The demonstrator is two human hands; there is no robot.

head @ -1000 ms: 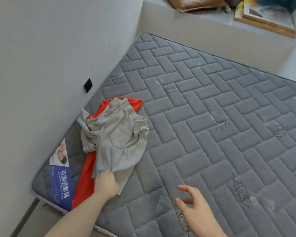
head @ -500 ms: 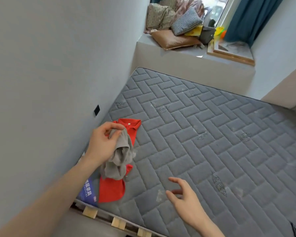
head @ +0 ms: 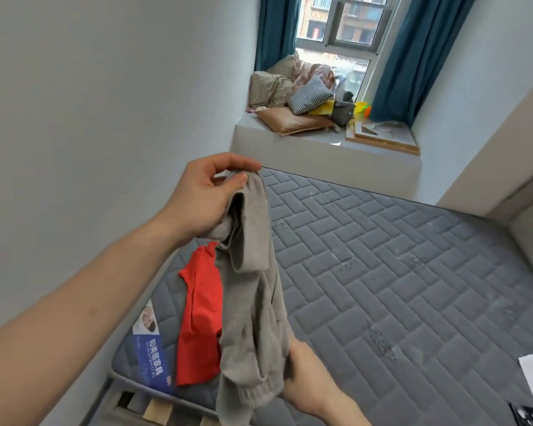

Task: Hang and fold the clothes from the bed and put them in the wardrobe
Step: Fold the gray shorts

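The grey garment [head: 253, 290] hangs in the air above the near left corner of the bed [head: 382, 272], its long axis running nearly upright, top end by the wall side and ribbed hem pointing down toward the bed's edge. The left hand [head: 203, 198] forms the upper grip, thumb and fingers pinching the top fold; the right hand [head: 305, 376] clasps the lower part near the hem. Just behind it, a red garment [head: 200, 318] lies flat on the mattress beside a blue label [head: 151, 355]. Cushions [head: 293, 96] are piled on the window ledge [head: 320, 146] beyond.
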